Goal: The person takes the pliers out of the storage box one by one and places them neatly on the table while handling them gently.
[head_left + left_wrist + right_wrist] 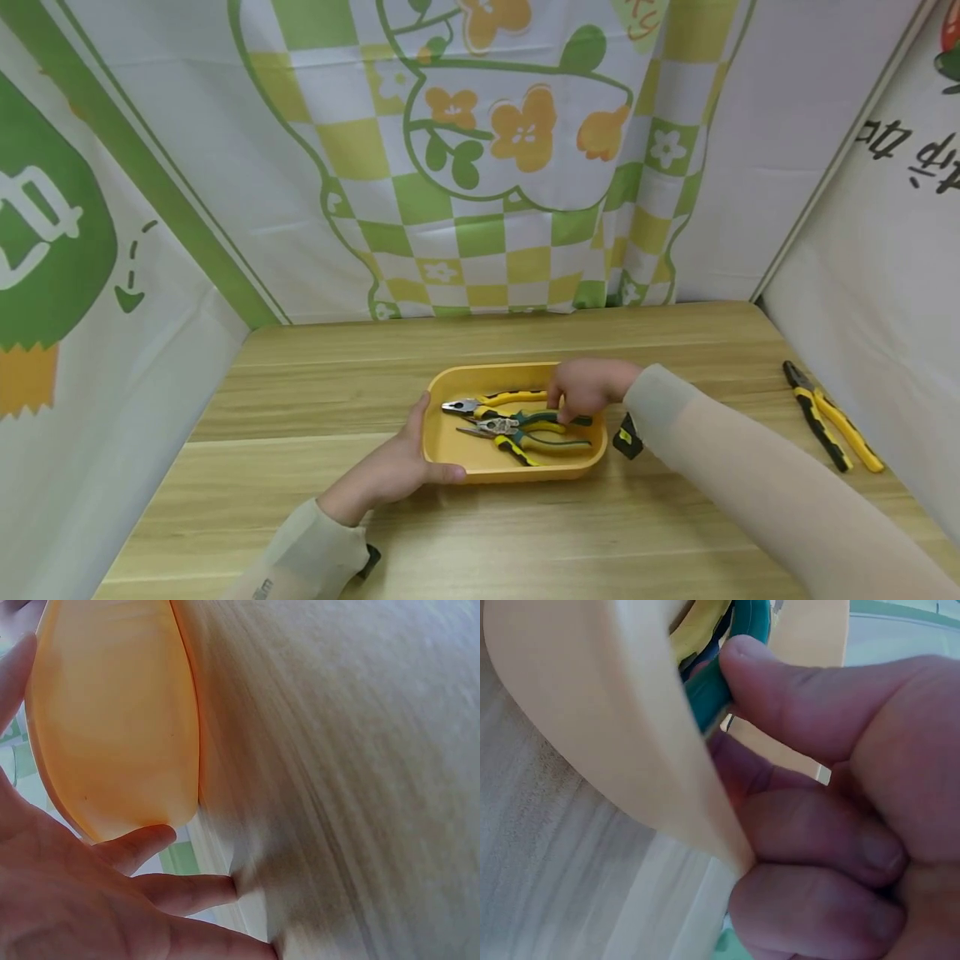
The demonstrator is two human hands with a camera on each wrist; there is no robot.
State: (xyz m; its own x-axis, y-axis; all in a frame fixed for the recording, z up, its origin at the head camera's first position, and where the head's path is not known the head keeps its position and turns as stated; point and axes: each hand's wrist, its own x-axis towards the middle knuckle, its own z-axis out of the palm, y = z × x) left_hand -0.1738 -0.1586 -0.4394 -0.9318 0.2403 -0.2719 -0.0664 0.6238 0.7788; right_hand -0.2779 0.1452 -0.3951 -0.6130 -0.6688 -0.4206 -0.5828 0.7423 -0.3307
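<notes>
My left hand spans the left end of a yellow plastic tray, thumb along its front rim. In the left wrist view the fingers are spread and straight, one against the tray wall and two with tips at the tabletop. Reaching over the tray's right side, my right hand pinches a green handle of the green-handled pliers between thumb and forefinger. In the tray lie pliers with yellow-and-black handles behind them. Another yellow-and-black handle shows from underneath, its pliers partly hidden.
One more pair of pliers, with black-and-yellow handles, lies at the table's right side near the cloth wall. The wooden table is enclosed by printed cloth at the back and both sides.
</notes>
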